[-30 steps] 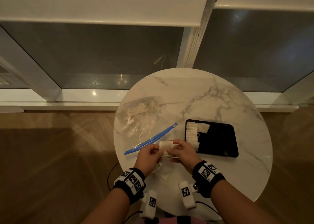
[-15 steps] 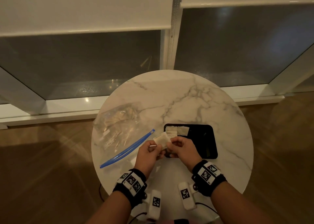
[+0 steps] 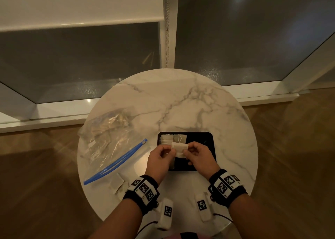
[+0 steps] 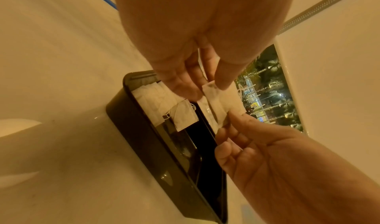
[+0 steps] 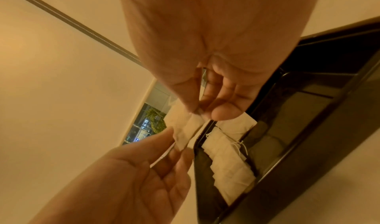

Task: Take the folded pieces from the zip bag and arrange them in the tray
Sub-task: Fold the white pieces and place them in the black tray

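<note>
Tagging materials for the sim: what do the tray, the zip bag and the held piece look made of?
Tray: black and glossy with rounded corners, likely plastic; reflections show on its floor.
Zip bag: clear crinkled plastic film with a blue zip strip.
Folded piece, pinched by left hand and right hand: thin off-white creased sheet, paper or nonwoven fabric; cannot tell which.

The hands (image 3: pixel 159 159) hide the tray's (image 3: pixel 208 135) near-left pieces (count unclear).
</note>
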